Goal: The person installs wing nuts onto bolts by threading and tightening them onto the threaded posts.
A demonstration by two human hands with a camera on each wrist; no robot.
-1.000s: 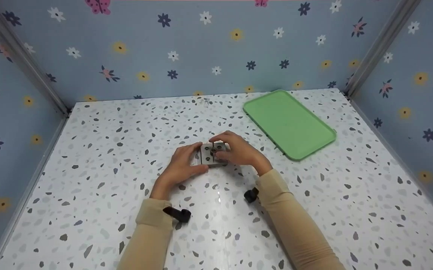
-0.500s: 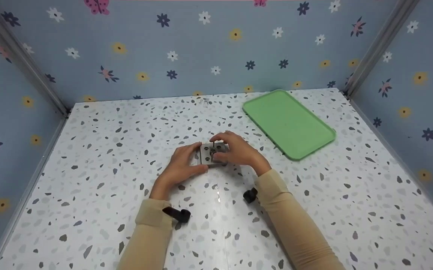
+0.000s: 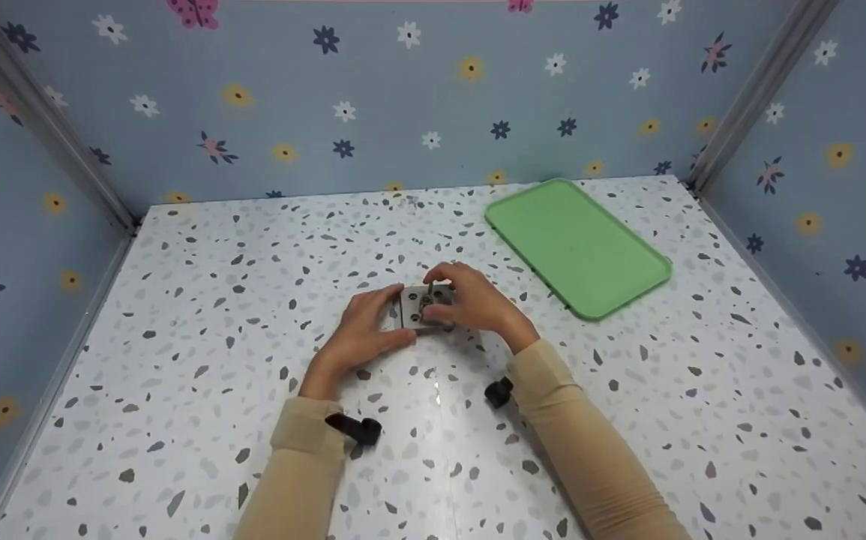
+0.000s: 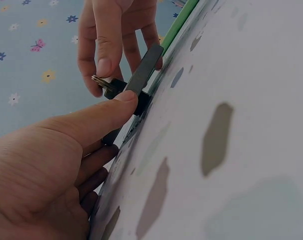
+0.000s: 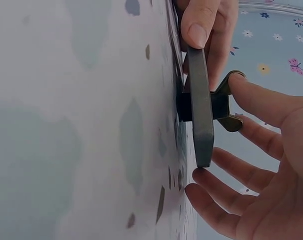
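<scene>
A small grey metal plate (image 3: 407,306) with several holes lies level just above the speckled tabletop. My left hand (image 3: 361,330) holds its left end between thumb and forefinger, at opposite edges. From the plate's middle rises a brass-coloured wing nut (image 5: 233,123), seated on a black block (image 5: 220,105). My right hand (image 3: 476,300) pinches the wing nut, thumb on one wing and forefinger at the other. The other right fingers are spread near the plate's end. In the right wrist view, more of the black part shows under the plate, between it and the table.
A green tray (image 3: 579,247) lies at the back right of the speckled table (image 3: 200,300). Flower-patterned panels (image 3: 388,97) wall the table at the back and both sides. A black wrist mount (image 3: 358,429) sits on the left sleeve, with another (image 3: 498,392) on the right.
The wing nut has turned slightly clockwise, its far wing swinging to the right. My right hand's fingertips have shifted a little with it. The left hand and the plate stay nearly still.
</scene>
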